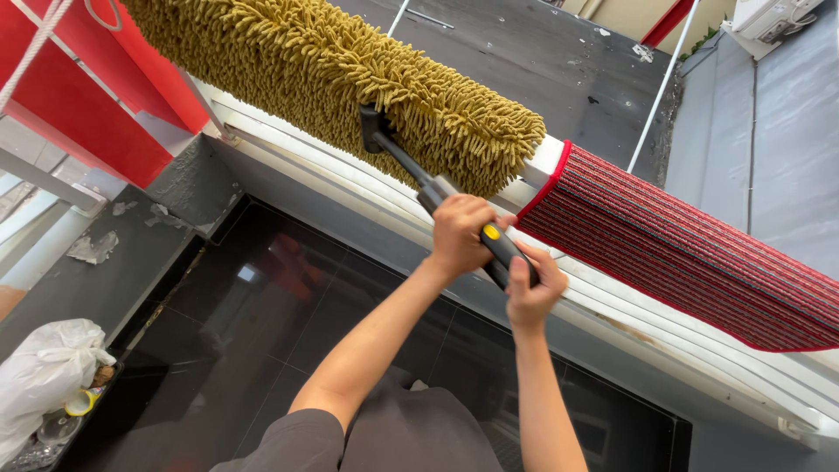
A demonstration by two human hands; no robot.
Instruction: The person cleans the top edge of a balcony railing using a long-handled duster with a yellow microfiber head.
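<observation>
A shaggy mustard-yellow mop head (350, 79) of thick chenille loops lies on the white railing (288, 149), upper left. At centre, the left hand (461, 234) and right hand (533, 288) grip its black handle (502, 249), fingers closed. A ribbed red mat (682, 253) hangs rightward.

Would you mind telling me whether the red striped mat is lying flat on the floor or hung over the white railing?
Hung over the railing. The red striped mat drapes across the white railing, beside the yellow-green mop head, well above the dark floor tiles.
</observation>
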